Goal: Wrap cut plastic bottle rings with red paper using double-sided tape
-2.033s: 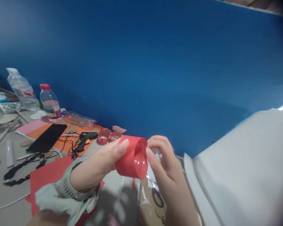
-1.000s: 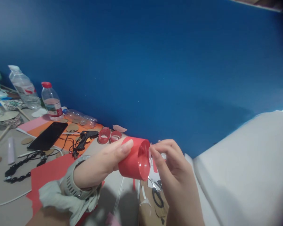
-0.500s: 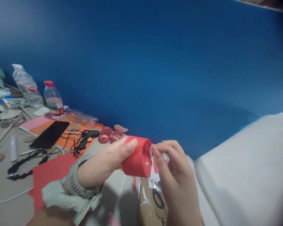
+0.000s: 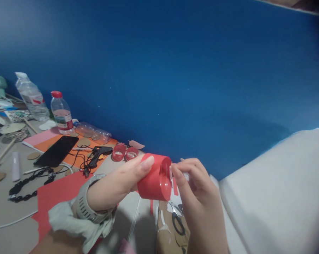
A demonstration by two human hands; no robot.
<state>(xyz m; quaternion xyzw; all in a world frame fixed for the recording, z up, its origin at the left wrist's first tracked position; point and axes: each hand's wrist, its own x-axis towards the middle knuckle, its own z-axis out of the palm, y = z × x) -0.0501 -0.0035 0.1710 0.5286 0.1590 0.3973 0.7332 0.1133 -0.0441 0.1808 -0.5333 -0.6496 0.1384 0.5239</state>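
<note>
My left hand (image 4: 129, 174) is wrapped round a red paper-covered cylinder (image 4: 155, 181), its thumb lying on top and the other fingers hidden behind. The cylinder lies on its side, with its open end turned to the right and a shiny inner surface showing. At that rim, my right hand (image 4: 203, 192) pinches thumb and forefinger together. Something small and pale shows at the fingertips, too small to make out. Below my hands lies a pair of black-handled scissors (image 4: 178, 223).
Left of my hands are a black glue gun (image 4: 98, 155), two red rings (image 4: 119, 152), a phone (image 4: 56, 151), a red sheet (image 4: 58, 192) and a bead bracelet (image 4: 16, 192). Bottles (image 4: 61, 114) stand before the blue wall (image 4: 159, 77). A white surface (image 4: 281, 190) slopes at right.
Both hands keep almost the same pose around the red cylinder. The view has shifted very slightly; nothing was let go or picked up.
</note>
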